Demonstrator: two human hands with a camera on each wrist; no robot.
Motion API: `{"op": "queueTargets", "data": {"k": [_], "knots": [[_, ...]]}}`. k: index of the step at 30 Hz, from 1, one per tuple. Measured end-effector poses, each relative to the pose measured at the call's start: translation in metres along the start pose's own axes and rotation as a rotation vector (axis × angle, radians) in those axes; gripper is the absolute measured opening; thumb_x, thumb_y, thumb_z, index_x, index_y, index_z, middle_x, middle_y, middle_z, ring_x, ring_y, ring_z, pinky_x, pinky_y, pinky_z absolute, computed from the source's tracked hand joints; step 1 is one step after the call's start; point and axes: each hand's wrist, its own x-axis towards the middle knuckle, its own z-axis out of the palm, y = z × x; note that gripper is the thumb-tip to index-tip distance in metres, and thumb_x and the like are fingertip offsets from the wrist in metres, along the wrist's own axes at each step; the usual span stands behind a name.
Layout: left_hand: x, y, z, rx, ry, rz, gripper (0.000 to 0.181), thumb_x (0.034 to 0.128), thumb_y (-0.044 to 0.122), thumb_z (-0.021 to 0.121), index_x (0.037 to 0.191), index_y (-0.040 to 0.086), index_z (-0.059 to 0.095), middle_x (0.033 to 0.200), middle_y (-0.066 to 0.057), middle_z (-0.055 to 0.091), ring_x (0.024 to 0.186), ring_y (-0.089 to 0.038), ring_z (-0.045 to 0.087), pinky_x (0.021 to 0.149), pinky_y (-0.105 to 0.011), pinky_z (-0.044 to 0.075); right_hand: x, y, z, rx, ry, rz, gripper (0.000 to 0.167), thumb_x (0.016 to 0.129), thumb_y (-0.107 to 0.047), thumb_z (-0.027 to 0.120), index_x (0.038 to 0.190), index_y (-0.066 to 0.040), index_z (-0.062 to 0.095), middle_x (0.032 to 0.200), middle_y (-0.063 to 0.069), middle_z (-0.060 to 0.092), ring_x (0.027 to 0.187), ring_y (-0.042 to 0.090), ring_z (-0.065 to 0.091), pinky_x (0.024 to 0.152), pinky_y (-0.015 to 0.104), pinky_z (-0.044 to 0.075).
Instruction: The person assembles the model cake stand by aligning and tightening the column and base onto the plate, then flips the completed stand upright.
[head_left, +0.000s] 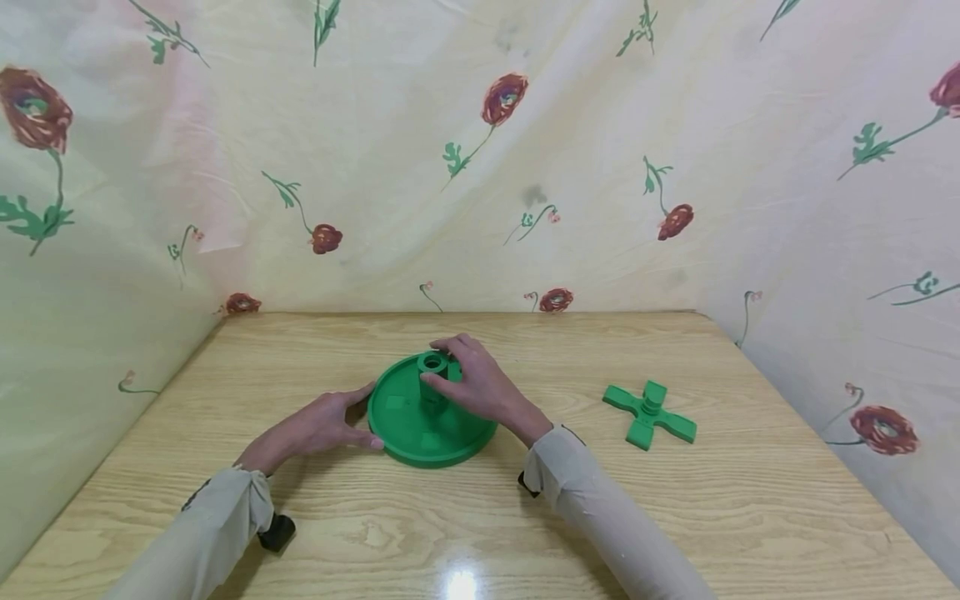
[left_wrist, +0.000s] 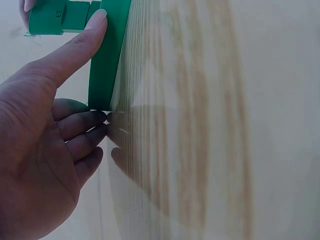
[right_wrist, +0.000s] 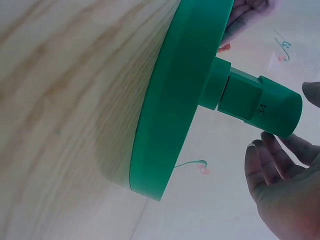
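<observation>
Tipping of the post (right_wrist: 245, 95) is judged the likeliest fault from here, and it would be caused by a sideways push from the right hand (head_left: 480, 383) if the joint at its foot is loose (how firmly it is seated cannot be told). Skidding of the disc (head_left: 408, 421) over the bench (head_left: 750, 500) could be caused too, should such a push be met by too light a brace from the left hand (head_left: 326, 421); a fingertip could also be trapped at the lower edge if the disc were pressed down.

The post is set upright at the middle of the disc, which is laid flat on the bench. Its top is loosely surrounded by the right fingers: the thumb is placed on the near side, the others beyond, all held apart, with no firm clamp shown. At the disc's left edge, the left thumb is set against the rim and spread from the other fingers, which are placed low along the side. The cross (head_left: 650, 412) is seen to the right, well apart from both hands.
</observation>
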Motion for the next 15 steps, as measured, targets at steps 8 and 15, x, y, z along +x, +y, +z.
{"op": "queueTargets", "data": {"k": [8,15], "knots": [[-0.0004,-0.0003,-0.0004,0.009,0.004,0.013,0.107,0.0863,0.046,0.084,0.158,-0.009,0.027,0.160,-0.028,0.035,0.148,-0.043,0.032,0.116,-0.059,0.032,-0.0012,0.0015,0.0010,0.009,-0.009,0.008,0.047,0.100,-0.023,0.072,0.139,0.001,0.060,0.127,0.015,0.061,0.117,0.031,0.057,0.098,0.046,0.052],[0.0003,-0.0014,-0.0006,0.003,0.003,0.007,0.107,0.0858,0.046,0.084,0.159,-0.008,0.027,0.160,-0.027,0.035,0.149,-0.042,0.031,0.116,-0.059,0.032,-0.0012,0.0044,0.0012,0.024,-0.016,0.012,0.046,0.101,-0.022,0.070,0.139,0.000,0.060,0.128,0.014,0.060,0.117,0.028,0.055,0.098,0.045,0.051]]}}
